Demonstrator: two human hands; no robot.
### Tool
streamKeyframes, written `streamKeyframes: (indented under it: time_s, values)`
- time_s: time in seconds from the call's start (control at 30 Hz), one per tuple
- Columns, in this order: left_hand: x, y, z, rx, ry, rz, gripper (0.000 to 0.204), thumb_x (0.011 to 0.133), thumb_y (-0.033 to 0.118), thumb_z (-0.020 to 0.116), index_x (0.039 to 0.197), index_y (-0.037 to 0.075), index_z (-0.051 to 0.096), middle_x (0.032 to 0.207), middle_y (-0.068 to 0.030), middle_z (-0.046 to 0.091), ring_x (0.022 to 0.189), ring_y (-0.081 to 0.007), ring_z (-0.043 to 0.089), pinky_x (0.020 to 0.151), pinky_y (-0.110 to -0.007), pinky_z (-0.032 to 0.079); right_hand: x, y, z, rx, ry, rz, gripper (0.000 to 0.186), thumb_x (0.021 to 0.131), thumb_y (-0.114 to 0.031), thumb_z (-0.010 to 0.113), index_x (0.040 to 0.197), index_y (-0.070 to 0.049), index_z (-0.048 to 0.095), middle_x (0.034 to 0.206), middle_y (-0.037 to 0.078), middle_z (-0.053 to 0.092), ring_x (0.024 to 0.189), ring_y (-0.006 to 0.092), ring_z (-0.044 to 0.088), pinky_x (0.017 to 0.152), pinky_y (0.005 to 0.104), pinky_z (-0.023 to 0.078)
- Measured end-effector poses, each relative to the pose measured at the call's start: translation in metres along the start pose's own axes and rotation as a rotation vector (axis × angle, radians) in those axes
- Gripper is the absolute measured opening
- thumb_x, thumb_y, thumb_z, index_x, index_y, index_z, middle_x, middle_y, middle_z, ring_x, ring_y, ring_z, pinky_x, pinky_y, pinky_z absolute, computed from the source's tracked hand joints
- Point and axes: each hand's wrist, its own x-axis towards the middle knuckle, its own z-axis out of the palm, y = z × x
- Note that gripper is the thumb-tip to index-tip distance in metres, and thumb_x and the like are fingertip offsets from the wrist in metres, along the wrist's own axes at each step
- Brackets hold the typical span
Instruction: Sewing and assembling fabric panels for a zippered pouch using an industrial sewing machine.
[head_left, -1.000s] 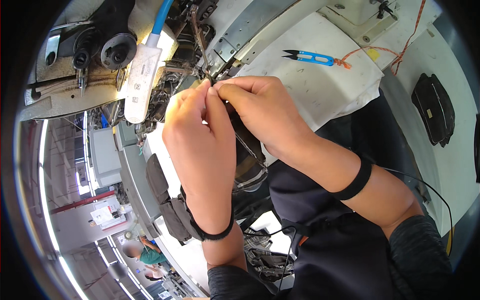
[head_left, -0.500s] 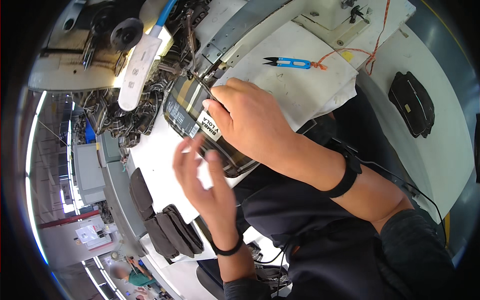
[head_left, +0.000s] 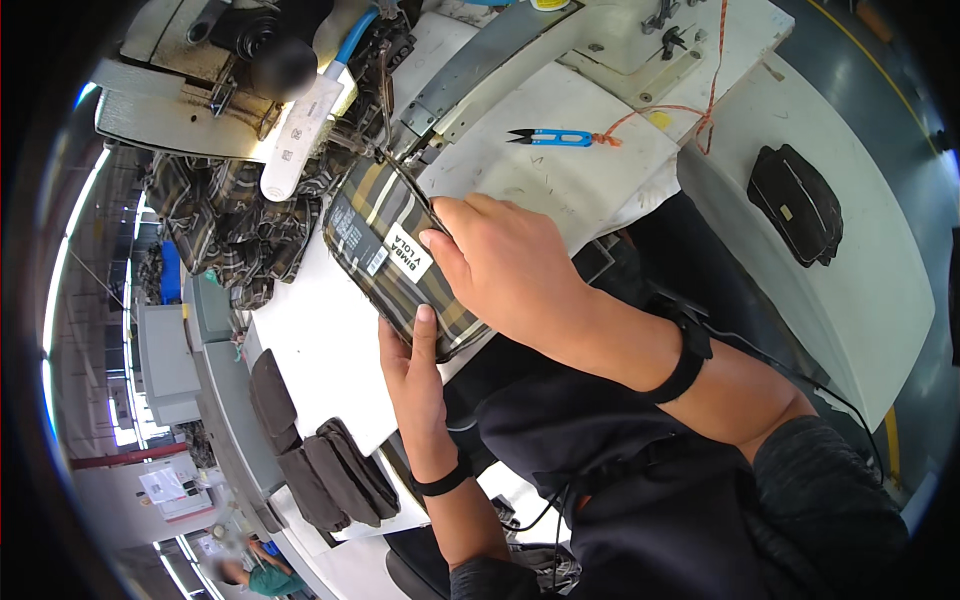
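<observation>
A flat plaid fabric piece [head_left: 385, 195] in olive, dark and cream, with dark bound edges and a white label, lies slantwise on the white table. Its far corner reaches the sewing machine's [head_left: 180, 115] needle area; the needle itself I cannot make out. My right hand [head_left: 525, 265] grips the right edge, thumb on top and fingers curled over the binding. At the near left edge, my left hand [head_left: 415, 385] holds the piece with its thumb on the upper face and its other fingers partly hidden beneath.
Crumpled plaid fabric [head_left: 230, 220] is heaped left of the machine, below a white lamp [head_left: 295, 145]. Blue thread snips [head_left: 555, 137] on an orange cord lie at the right. Dark folded pieces [head_left: 335, 470] rest at near left; a dark pouch [head_left: 795, 205] sits far right.
My left hand, open and blurred before, has moved onto the near edge of the plaid piece and closed on it. My right hand keeps its hold. The whole view has shifted slightly.
</observation>
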Motion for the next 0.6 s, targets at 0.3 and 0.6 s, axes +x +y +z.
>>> streamKeyframes:
  time_s: [0.3, 0.6]
  values:
    - [0.003, 0.009, -0.022, -0.746, 0.107, -0.088, 0.075, 0.106, 0.066, 0.045, 0.159, 0.013, 0.043, 0.158, -0.0189, 0.050, 0.142, -0.0370, 0.052, 0.115, -0.062, 0.045, 0.012, -0.009, -0.004, 1.076, -0.225, 0.572, 0.023, 0.103, -0.016, 0.067, 0.091, 0.003, 0.071, 0.079, -0.009, 0.058, 0.071, -0.0006, 0.045, 0.059, 0.0232, 0.037]
    - [0.047, -0.073, -0.041, -1.194, -0.180, -0.138, 0.060, 0.110, 0.047, 0.044, 0.153, 0.005, 0.048, 0.158, -0.0177, 0.051, 0.144, -0.0365, 0.049, 0.123, -0.054, 0.039, 0.003, 0.008, 0.001, 1.201, -0.208, 0.601, 0.021, 0.105, -0.016, 0.066, 0.103, 0.002, 0.076, 0.082, -0.007, 0.063, 0.072, -0.0006, 0.051, 0.060, 0.0213, 0.040]
